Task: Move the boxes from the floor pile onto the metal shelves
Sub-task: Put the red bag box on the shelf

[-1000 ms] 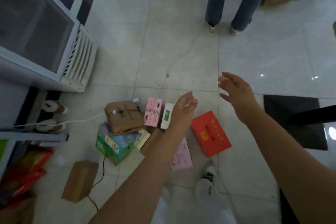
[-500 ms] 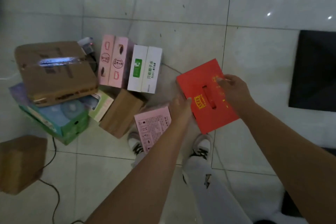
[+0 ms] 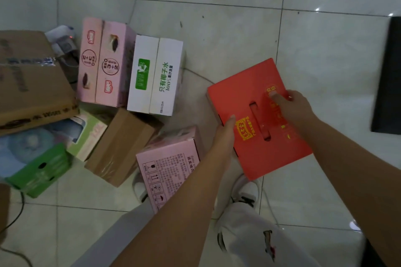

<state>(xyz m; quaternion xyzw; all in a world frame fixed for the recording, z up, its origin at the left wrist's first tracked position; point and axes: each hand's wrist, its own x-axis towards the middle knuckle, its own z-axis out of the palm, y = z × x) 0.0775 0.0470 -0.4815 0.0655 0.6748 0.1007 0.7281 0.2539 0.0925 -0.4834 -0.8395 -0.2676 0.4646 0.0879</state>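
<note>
Boxes piled at left, left hand and right hand gripping red box, pink box just beside

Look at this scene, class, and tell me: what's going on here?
A person stands over a pile of boxes on a tiled floor. Both hands grip the red box: the left hand at its left edge, the right hand at its right edge, thumb on top. The pink boxes, the white box and a brown carton lie on the floor beside it. No shelf is in view.
</note>
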